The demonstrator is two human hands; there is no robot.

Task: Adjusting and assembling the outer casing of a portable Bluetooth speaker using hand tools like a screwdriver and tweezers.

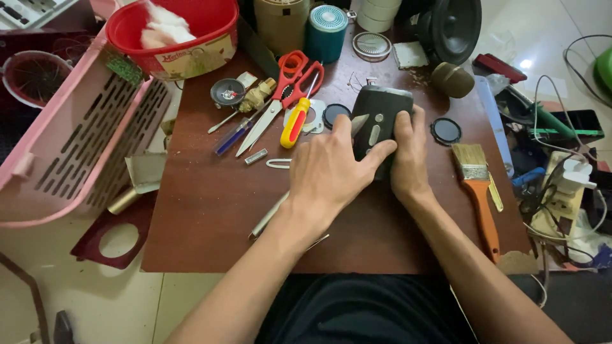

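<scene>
Hands grip a dark oblong device [380, 121], apparently a small portable speaker, which lies flat on the brown table [210, 210] just right of centre in the frame. The left hand [331, 169] is laid over the near left part of the device, fingers curled on it and thumb stretched up along its left edge; the right hand [408, 153] closes on its right side, fingers wrapped round the edge. Both hands have hold of the device and nothing else. Its long axis runs from the near edge of the table toward the far edge, tilted slightly to the right at the top; the rounded far end points to the upper part of the frame, and the face with the oval buttons is turned upward. Progress, judged from the layout, is at an early or middle stage: the casing looks closed and whole, while loose round parts lie beside it, namely a black disc [445, 130] to the right and a dark ring [334, 114] to the left. Tools are untouched at present: red scissors [287, 89], a yellow-handled screwdriver [295, 118] and an orange-handled brush [479, 191]. Whether any screws are out cannot be told.
</scene>
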